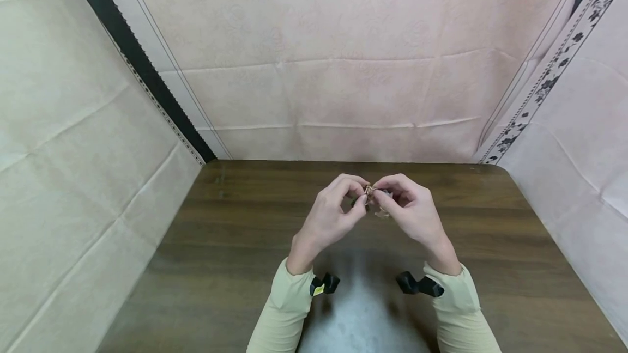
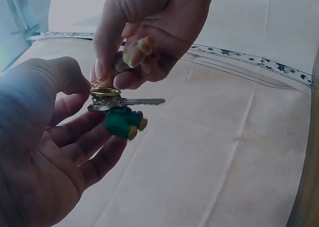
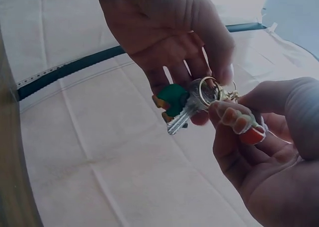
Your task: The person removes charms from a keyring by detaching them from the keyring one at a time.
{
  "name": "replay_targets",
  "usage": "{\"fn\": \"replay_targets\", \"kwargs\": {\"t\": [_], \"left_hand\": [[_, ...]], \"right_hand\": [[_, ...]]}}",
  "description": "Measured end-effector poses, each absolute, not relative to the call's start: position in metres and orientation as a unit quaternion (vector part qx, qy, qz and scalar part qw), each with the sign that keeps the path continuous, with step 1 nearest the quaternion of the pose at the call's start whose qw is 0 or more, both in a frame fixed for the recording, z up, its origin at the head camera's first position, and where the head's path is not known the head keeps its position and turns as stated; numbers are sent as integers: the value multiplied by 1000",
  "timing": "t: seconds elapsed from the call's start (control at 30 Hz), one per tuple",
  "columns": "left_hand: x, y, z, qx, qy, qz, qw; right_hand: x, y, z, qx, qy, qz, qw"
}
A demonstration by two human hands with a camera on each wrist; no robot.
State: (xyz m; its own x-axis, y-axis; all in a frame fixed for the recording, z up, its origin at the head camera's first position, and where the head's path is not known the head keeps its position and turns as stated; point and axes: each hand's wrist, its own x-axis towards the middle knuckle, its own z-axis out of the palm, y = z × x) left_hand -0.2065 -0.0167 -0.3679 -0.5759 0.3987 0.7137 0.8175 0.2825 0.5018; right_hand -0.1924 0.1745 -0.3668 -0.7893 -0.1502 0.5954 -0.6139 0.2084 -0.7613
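Both hands meet above the table's far part in the head view. My left hand pinches a gold key ring between thumb and forefinger. A silver key and a green figurine charm with yellowish ends hang from the ring, near the left fingers. My right hand pinches the small gold chain joined to the ring. Against the right fingers lies a second charm, white, orange and red. The fingertips hide part of the ring and chain.
A brown wooden table lies under the hands. Pale creased cloth hangs behind it and along both sides, with a dark band at left and a floral border at right. Black camera mounts sit on the wrists.
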Motion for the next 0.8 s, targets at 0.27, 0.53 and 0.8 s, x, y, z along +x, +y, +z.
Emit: {"fn": "replay_targets", "kwargs": {"t": [0.27,0.53,0.8], "left_hand": [[-198,-22,-360,-417,-741,-472,232],[-192,-24,-356,-428,-744,-453,240],[-189,-25,-354,-445,-741,-432,256]], "right_hand": [[-180,176,-361,279,-759,556,192],[-174,170,-363,293,-767,539,188],[-174,169,-362,285,-781,520,195]]}}
